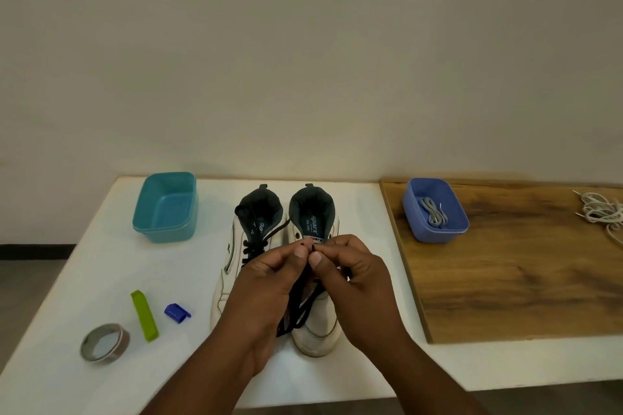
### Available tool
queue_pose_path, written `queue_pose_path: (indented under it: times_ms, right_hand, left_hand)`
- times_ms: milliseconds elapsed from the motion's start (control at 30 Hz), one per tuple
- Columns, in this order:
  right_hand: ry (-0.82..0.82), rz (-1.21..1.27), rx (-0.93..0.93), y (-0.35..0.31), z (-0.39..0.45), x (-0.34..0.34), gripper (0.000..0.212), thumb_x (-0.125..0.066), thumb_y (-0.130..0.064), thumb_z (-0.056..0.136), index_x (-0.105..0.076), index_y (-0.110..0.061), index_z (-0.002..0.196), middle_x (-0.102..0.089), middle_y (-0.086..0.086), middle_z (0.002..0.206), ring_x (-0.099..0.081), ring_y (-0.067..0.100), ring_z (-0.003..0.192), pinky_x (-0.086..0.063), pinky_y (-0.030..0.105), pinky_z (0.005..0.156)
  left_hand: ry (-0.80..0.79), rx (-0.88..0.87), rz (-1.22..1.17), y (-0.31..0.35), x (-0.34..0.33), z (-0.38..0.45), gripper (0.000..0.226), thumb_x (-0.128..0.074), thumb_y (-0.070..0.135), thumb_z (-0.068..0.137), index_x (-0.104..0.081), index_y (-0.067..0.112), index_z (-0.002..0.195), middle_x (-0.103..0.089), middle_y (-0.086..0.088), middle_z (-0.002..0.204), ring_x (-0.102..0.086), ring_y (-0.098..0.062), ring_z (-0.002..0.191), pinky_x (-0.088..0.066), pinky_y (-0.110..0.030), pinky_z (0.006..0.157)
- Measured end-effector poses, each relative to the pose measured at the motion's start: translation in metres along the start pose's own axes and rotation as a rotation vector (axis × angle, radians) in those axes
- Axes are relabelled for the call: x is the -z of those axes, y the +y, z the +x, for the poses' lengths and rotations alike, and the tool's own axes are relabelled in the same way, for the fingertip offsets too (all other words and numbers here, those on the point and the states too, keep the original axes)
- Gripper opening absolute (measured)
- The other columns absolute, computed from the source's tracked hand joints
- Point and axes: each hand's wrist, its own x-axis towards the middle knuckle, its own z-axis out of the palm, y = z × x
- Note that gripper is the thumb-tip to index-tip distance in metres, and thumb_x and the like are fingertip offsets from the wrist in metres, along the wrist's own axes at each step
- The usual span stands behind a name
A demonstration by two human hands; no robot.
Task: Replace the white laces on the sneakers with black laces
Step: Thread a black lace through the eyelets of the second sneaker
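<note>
Two white sneakers stand side by side on the white table (101,263), heels away from me. The left sneaker (232,266) carries black lacing over its tongue. Over the right sneaker (317,330), my left hand (266,293) and my right hand (357,283) each pinch an end of a black lace (301,310), tips held together above the shoe. The lace hangs down in loops between my hands onto the toe. Loose white laces (603,212) lie on the wooden board at the far right.
A teal tub (165,209) stands at the back left. A blue tub (435,212) holding a grey lace sits on the wooden board (505,273). A tape roll (104,342), a green clip (145,315) and a small blue clip (177,312) lie front left.
</note>
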Motion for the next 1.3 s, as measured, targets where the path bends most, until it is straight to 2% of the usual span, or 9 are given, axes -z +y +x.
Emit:
queue_pose_path:
  times_ms: [167, 300, 567, 800, 933, 1067, 1167, 1233, 1300]
  right_hand:
    - [0.025, 0.071, -0.035, 0.002, -0.002, -0.006, 0.019, -0.066, -0.014, 0.098, -0.081, -0.025, 0.099, -0.069, -0.003, 0.093, -0.07, 0.016, 0.091, -0.056, 0.022, 0.076]
    - [0.089, 0.023, -0.014, -0.001, -0.002, -0.005, 0.022, -0.069, -0.016, 0.095, -0.08, -0.035, 0.099, -0.069, -0.012, 0.089, -0.069, 0.011, 0.089, -0.053, 0.015, 0.074]
    - [0.118, 0.027, -0.013, 0.003, 0.0, -0.003, 0.019, -0.078, -0.015, 0.087, -0.082, -0.032, 0.095, -0.072, -0.011, 0.086, -0.07, 0.017, 0.085, -0.058, 0.03, 0.073]
    - [-0.037, 0.112, 0.019, -0.001, 0.005, 0.01, 0.015, -0.078, -0.016, 0.088, -0.082, -0.022, 0.101, -0.072, -0.003, 0.098, -0.069, 0.023, 0.098, -0.058, 0.048, 0.08]
    - [-0.129, 0.154, 0.032, -0.009, 0.007, 0.015, 0.014, -0.073, -0.027, 0.089, -0.08, -0.027, 0.102, -0.07, -0.003, 0.11, -0.066, 0.024, 0.11, -0.058, 0.042, 0.09]
    - [-0.135, 0.082, 0.068, -0.021, 0.007, 0.015, 0.017, -0.062, -0.034, 0.089, -0.075, -0.024, 0.095, -0.069, -0.005, 0.105, -0.065, 0.022, 0.108, -0.055, 0.03, 0.091]
    - [-0.071, 0.095, 0.103, -0.045, 0.011, 0.019, 0.012, -0.06, -0.023, 0.092, -0.072, -0.024, 0.092, -0.069, -0.003, 0.1, -0.065, 0.018, 0.103, -0.053, 0.025, 0.089]
    - [0.001, 0.144, 0.134, -0.07, 0.014, 0.028, 0.015, -0.058, -0.015, 0.094, -0.071, -0.021, 0.094, -0.071, -0.002, 0.1, -0.066, 0.009, 0.101, -0.051, 0.018, 0.087]
    - [0.052, 0.19, 0.214, -0.097, 0.018, 0.039, 0.019, -0.055, -0.008, 0.097, -0.07, -0.019, 0.095, -0.072, -0.001, 0.1, -0.066, 0.006, 0.099, -0.05, 0.015, 0.085]
  left_hand:
    - [0.094, -0.063, 0.12, -0.003, 0.003, 0.003, 0.019, -0.066, 0.023, 0.092, -0.072, 0.014, 0.108, -0.078, -0.008, 0.093, -0.076, -0.023, 0.09, -0.06, -0.032, 0.075]
    - [0.053, -0.005, 0.028, -0.001, 0.0, 0.0, 0.033, -0.068, 0.033, 0.08, -0.074, 0.014, 0.105, -0.078, -0.009, 0.096, -0.076, -0.022, 0.09, -0.059, -0.027, 0.069]
    - [0.001, 0.183, -0.188, 0.006, -0.005, -0.005, 0.019, -0.067, 0.025, 0.087, -0.075, 0.01, 0.095, -0.076, -0.019, 0.099, -0.076, -0.026, 0.088, -0.059, -0.03, 0.064]
    - [-0.082, 0.231, -0.194, 0.016, -0.001, -0.008, 0.022, -0.071, 0.025, 0.081, -0.074, 0.007, 0.094, -0.076, -0.017, 0.096, -0.075, -0.021, 0.081, -0.056, -0.023, 0.056]
    - [-0.156, 0.217, -0.123, 0.018, 0.002, -0.008, 0.036, -0.073, 0.033, 0.076, -0.075, 0.007, 0.101, -0.076, -0.013, 0.096, -0.074, -0.016, 0.082, -0.055, -0.024, 0.059]
    - [-0.153, 0.078, 0.095, 0.018, 0.001, -0.01, 0.056, -0.073, 0.052, 0.066, -0.074, 0.008, 0.101, -0.076, -0.011, 0.092, -0.071, -0.019, 0.084, -0.055, -0.031, 0.074]
    - [-0.123, -0.054, 0.329, 0.021, 0.002, -0.011, 0.042, -0.054, 0.057, 0.086, -0.074, 0.023, 0.102, -0.078, 0.005, 0.095, -0.072, -0.009, 0.09, -0.051, -0.025, 0.08]
    - [-0.056, -0.136, 0.462, 0.018, 0.01, -0.006, 0.023, -0.049, 0.032, 0.104, -0.071, 0.03, 0.104, -0.076, 0.013, 0.096, -0.069, -0.006, 0.091, -0.05, -0.014, 0.076]
    - [0.026, -0.269, 0.792, 0.005, 0.026, 0.004, 0.035, -0.051, 0.005, 0.1, -0.065, 0.036, 0.107, -0.07, 0.019, 0.104, -0.063, 0.002, 0.091, -0.043, -0.003, 0.073]
